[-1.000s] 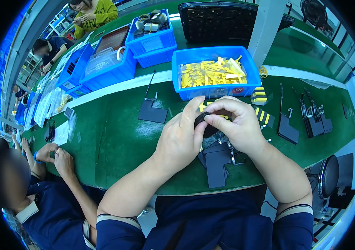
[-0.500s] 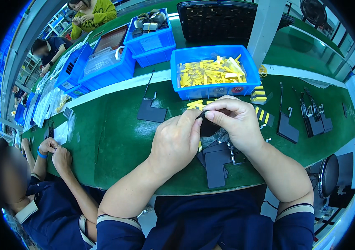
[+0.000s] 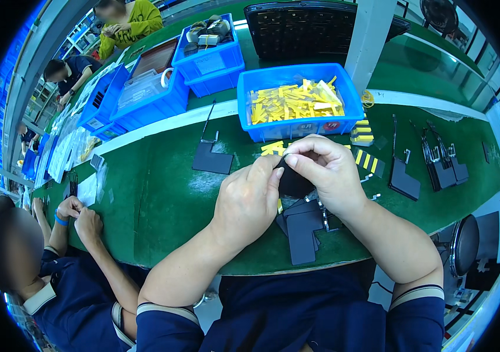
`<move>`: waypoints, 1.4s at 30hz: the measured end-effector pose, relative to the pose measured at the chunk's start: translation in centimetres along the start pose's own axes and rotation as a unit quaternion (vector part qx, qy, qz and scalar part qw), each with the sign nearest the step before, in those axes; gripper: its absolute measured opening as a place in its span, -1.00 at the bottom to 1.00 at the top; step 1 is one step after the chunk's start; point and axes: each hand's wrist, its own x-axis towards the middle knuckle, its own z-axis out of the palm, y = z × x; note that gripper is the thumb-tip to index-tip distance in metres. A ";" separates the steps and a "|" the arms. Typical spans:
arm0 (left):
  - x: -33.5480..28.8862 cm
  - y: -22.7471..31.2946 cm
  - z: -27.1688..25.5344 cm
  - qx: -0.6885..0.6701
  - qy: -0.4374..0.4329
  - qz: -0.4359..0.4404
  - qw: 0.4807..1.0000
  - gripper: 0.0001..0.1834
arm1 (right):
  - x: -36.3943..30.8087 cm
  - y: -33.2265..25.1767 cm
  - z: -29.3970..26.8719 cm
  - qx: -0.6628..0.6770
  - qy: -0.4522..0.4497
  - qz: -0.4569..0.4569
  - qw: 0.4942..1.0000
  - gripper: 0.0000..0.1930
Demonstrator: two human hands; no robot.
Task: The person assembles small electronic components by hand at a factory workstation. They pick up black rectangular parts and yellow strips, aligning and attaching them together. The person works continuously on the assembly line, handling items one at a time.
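Observation:
My left hand [image 3: 247,189] and my right hand [image 3: 327,171] meet over the bench, their fingertips pinching the upper edge of a black flat part [image 3: 294,183]. Much of that part is behind my fingers, so its full shape cannot be told. Below my hands lies a small stack of black L-shaped flat packs [image 3: 302,237], with thin leads and silvery connectors at its right side. Yellow strips [image 3: 273,148] lie just beyond my fingers. To the left rests another black L-shaped pack [image 3: 212,159] with a lead pointing away from me.
A blue bin [image 3: 301,130] of yellow strips stands ahead. More black packs [image 3: 404,183] and a cluster with leads [image 3: 448,175] lie right. Striped yellow pieces [image 3: 369,163] sit near my right hand. Blue crates [image 3: 156,105] stand far left. A co-worker's hands [image 3: 80,216] are at left.
Both hands keep their pinch at nearly the same spot. The black part now hangs slightly turned, with more of its face showing between my hands.

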 end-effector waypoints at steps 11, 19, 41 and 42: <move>0.1 0.5 -0.1 0.036 0.015 0.023 0.999 -0.86 | -0.3 -0.1 0.4 -0.001 0.013 -0.035 0.999 -0.93; 0.6 0.1 -0.9 0.119 0.055 0.071 0.989 -0.83 | -0.4 0.0 0.6 -0.050 0.030 -0.044 0.997 -0.94; 0.6 0.5 -0.8 0.188 0.035 0.077 0.979 -0.85 | -0.5 0.4 0.8 -0.098 0.036 -0.040 0.994 -0.93; 0.7 0.5 -0.7 0.195 0.034 0.081 0.977 -0.83 | -0.4 0.4 0.8 -0.100 0.038 -0.043 0.993 -0.93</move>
